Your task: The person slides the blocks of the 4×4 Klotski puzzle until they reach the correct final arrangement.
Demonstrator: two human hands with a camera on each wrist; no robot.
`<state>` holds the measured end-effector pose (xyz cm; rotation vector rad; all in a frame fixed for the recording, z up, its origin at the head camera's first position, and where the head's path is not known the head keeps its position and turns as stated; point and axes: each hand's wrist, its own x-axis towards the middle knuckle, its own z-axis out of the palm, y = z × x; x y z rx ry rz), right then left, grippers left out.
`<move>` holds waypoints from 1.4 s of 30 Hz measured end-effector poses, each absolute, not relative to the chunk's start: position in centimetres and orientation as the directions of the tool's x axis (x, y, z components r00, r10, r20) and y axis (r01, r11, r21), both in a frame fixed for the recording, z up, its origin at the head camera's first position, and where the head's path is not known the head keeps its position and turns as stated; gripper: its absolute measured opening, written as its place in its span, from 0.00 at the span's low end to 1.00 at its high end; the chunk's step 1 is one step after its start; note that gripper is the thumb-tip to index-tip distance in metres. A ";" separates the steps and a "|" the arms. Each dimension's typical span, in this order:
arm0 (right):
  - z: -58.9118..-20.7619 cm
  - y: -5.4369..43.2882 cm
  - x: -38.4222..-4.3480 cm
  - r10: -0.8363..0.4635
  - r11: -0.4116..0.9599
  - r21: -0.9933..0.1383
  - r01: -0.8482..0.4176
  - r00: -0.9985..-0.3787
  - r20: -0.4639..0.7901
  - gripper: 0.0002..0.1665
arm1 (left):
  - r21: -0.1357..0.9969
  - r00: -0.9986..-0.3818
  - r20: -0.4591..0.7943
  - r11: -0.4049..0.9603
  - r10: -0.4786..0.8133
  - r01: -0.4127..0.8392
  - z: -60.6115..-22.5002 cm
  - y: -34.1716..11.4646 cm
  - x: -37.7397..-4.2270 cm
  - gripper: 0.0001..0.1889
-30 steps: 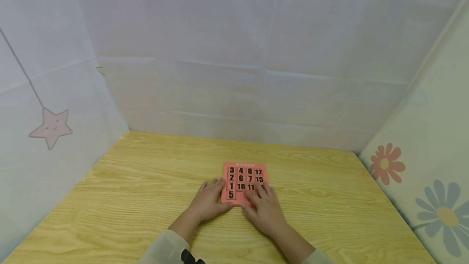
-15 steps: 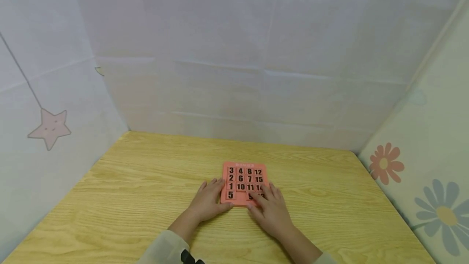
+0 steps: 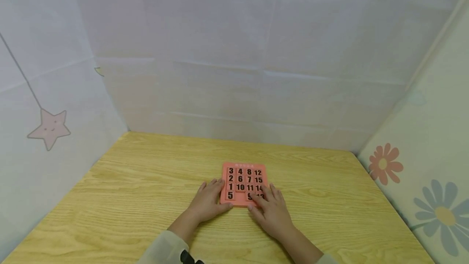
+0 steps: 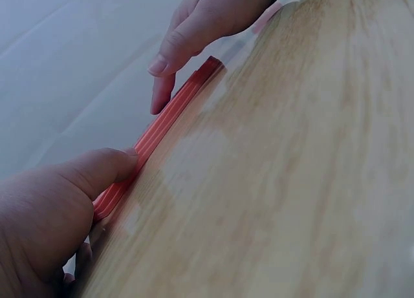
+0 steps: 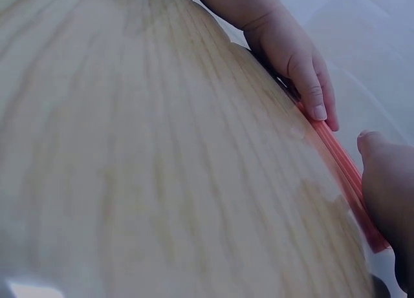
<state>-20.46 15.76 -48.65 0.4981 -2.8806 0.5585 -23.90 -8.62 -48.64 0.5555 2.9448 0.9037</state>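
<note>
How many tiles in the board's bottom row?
3: tile 5, far left; tile 9, third slot; tile 13, far right. The right hand partly covers the last two.

board (image 3: 239,199): coral pink | numerals (image 3: 240,188): black | table (image 3: 146,182): yellow wood grain | star (image 3: 49,128): pale pink

Soft, dim light falls evenly on the worktop (image 3: 128,190) and the wall (image 3: 220,76) behind it. Both wrist views look bluish and hazy; the right one shows white glare (image 5: 35,290) on the worktop.
</note>
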 end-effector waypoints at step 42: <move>-48.5 13.1 -20.6 -0.371 0.852 -0.316 -0.418 -0.907 0.201 0.33 | 0.537 -0.936 0.099 0.773 0.339 0.337 -48.5 -8.5 -24.0 0.45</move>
